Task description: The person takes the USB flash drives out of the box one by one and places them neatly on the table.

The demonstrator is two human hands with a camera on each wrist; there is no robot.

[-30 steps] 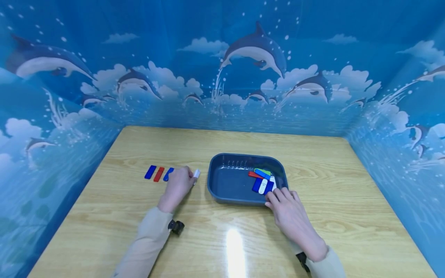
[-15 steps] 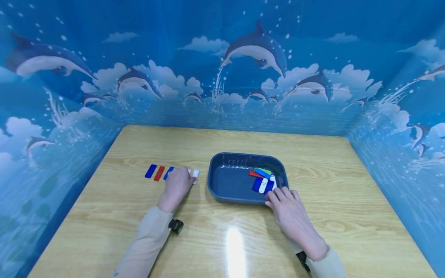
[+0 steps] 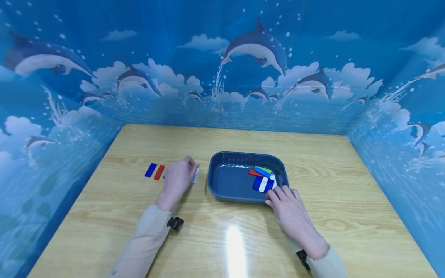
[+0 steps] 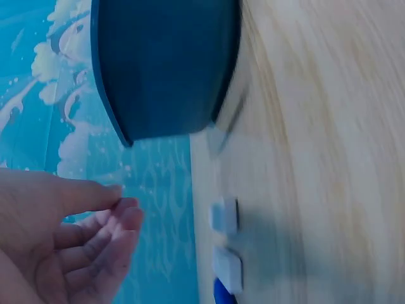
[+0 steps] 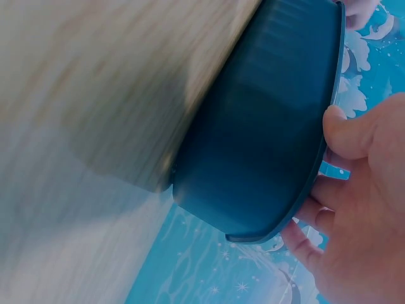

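In the head view my left hand (image 3: 177, 177) is over the right end of a row of small flat sticks that look like USB sticks. Its thumb and fingertips come close together with nothing between them. Beneath it lies a white USB stick (image 3: 196, 176), partly covered. Two white sticks and a blue one (image 4: 221, 291) show on the table in the left wrist view. My right hand (image 3: 292, 212) holds the near right corner of a dark blue tray (image 3: 222, 199), thumb at the rim and fingers over it.
Left in the row lie a blue stick (image 3: 150, 170) and a red stick (image 3: 159, 172). Inside the tray, at its right side, several sticks overlap, among them a white one (image 3: 263, 184) and a green one (image 3: 263, 169). A dolphin-print curtain (image 3: 222, 108) borders the wooden table (image 3: 208, 239).
My left hand has let go of the white stick at the row's right end and lifted a little. The right hand and the tray have stayed put.
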